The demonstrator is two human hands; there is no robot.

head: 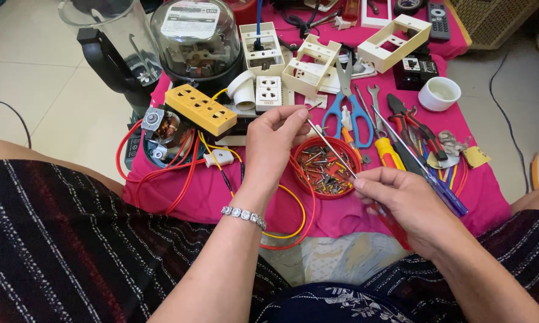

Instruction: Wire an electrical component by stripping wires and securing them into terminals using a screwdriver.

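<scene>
My right hand (410, 206) grips a red-handled screwdriver (332, 151), its thin metal shaft slanting up and left over a round red lid (328, 168) holding several screws. My left hand (275, 146), with a stone bracelet on the wrist, pinches the tip of that shaft between thumb and fingers, just below a white socket (269, 93). Whether a screw sits at the tip is too small to tell. Both hands hover over a pink cloth (203, 194).
A yellow multi-socket block (200, 109) with red and yellow wires lies left, beside a small motor (162, 133). Blue scissors (348, 110), pliers (410, 122), spanners, a blue screwdriver (443, 191), a white cup (439, 94), white switch frames, an electricity meter (196, 37) and a blender jug (117, 42) crowd the cloth.
</scene>
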